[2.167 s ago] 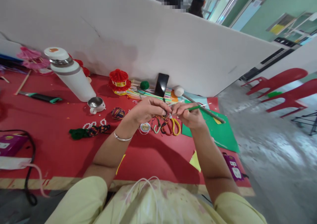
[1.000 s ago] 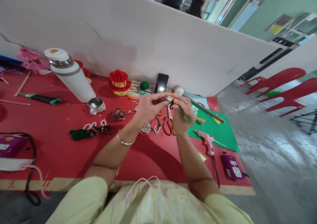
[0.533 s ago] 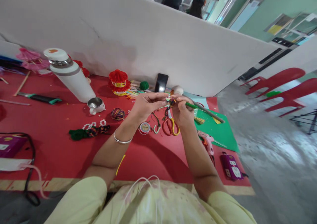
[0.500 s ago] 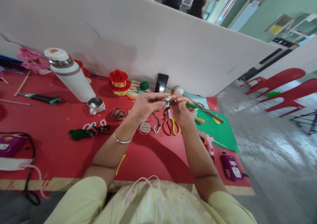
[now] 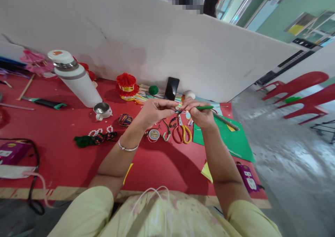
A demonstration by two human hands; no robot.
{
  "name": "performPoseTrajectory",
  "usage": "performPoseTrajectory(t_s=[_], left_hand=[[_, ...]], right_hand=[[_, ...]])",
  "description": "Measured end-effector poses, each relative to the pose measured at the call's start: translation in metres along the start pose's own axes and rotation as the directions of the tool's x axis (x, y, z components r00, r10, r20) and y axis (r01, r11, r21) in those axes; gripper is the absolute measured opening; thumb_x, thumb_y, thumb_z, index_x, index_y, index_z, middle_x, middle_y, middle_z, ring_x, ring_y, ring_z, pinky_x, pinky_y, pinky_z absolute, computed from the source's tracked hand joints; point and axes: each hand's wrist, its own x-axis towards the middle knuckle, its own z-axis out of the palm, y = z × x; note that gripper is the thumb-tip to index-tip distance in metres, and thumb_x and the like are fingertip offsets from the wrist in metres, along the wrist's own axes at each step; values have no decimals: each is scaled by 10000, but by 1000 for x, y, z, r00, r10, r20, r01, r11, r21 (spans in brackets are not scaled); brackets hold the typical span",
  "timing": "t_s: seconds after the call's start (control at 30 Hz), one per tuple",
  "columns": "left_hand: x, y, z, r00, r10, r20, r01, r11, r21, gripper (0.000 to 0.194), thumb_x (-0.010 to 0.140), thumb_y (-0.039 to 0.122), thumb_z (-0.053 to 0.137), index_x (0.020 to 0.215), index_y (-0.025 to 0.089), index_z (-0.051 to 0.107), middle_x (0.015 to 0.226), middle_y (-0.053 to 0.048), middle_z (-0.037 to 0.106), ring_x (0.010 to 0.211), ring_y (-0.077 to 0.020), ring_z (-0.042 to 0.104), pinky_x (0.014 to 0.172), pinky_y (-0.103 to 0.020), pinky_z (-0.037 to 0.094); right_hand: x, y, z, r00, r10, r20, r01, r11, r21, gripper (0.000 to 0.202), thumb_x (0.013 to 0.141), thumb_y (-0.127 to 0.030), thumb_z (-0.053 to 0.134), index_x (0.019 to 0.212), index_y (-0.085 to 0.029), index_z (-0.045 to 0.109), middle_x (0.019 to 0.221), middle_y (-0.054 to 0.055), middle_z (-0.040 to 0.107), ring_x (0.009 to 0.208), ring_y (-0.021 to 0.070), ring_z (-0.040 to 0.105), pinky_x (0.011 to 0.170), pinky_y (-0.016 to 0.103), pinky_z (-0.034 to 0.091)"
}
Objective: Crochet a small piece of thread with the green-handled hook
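Above the red table, my two hands meet fingertip to fingertip. My right hand (image 5: 200, 114) is closed around a green-handled crochet hook (image 5: 205, 108), whose thin end sticks out to the right. My left hand (image 5: 157, 112) pinches a small piece of dark multicolour yarn work (image 5: 178, 110), mostly covered by the fingers. Just below lie scissors (image 5: 182, 133) with red and yellow handles. A spool of thread (image 5: 153, 135) and a pale green bent piece (image 5: 166, 136) rest near my left wrist. Left of these is a multicolour yarn ball (image 5: 125, 119).
A white bottle (image 5: 78, 85) and steel cup (image 5: 102, 110) stand at left. Beaded yarn work (image 5: 95, 139) lies nearer. Behind my hands are a red frilled ornament (image 5: 127, 86), green yarn ball (image 5: 153, 90) and phone (image 5: 172, 88) against the white partition (image 5: 157, 45). Green sheet (image 5: 238, 139) at right.
My right hand has drawn to the right, away from my left, with the crochet hook now lying flatter. A yellow scrap shows beside my right forearm, which now covers the pink glue gun.
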Motion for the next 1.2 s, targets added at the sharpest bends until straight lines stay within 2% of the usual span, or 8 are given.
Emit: performPoseTrajectory(t_s=[0.17, 0.27, 0.47, 0.7, 0.87, 1.2], left_hand=[[0, 0, 0, 1000, 3, -17, -2, 996, 92, 282, 702, 240, 907, 981, 198, 903, 942, -78, 863, 846, -207, 786, 805, -332, 625], [1, -2, -1, 1000, 4, -15, -3, 996, 86, 290, 708, 260, 907, 991, 199, 902, 944, -82, 862, 848, -211, 786, 815, -343, 630], [2, -3, -1, 1000, -1, -8, 1, 999, 34, 287, 705, 256, 916, 984, 191, 902, 966, -83, 862, 864, -206, 788, 878, -361, 637], [2, -2, -1, 1000, 1, -5, -1, 999, 39, 285, 695, 253, 923, 974, 197, 903, 934, -79, 859, 833, -193, 778, 827, -335, 630], [3, -4, -1, 1000, 4, -13, -3, 997, 71, 307, 687, 271, 919, 984, 194, 903, 899, -80, 854, 825, -213, 782, 777, -338, 631], [2, -5, -2, 999, 34, -19, -30, 983, 181, 298, 742, 264, 869, 1023, 168, 899, 959, -91, 864, 852, -226, 795, 816, -343, 628]], right_hand=[[8, -8, -7, 993, 12, 118, -10, 1000, -18, 211, 897, -543, 814, 891, -344, 885, 860, 36, 833, 889, 244, 755, 877, 467, 614], [11, -10, -9, 988, 8, 152, -4, 1000, -22, 186, 911, -510, 812, 919, -339, 886, 897, 35, 850, 898, 238, 761, 880, 462, 599], [12, -9, -8, 992, 20, 126, -16, 999, -30, 206, 903, -526, 815, 903, -331, 882, 895, 34, 854, 901, 241, 765, 880, 463, 604], [11, -10, -8, 989, 18, 145, -13, 999, -31, 193, 918, -506, 804, 925, -329, 882, 902, 35, 855, 901, 232, 766, 872, 452, 609], [14, -14, -8, 987, 8, 161, -2, 999, -39, 188, 926, -495, 797, 915, -327, 881, 880, 32, 854, 903, 240, 777, 893, 471, 609], [23, -29, -8, 971, 35, 237, -11, 995, -99, 169, 922, -459, 816, 880, -308, 879, 908, 40, 871, 879, 221, 776, 897, 451, 604]])
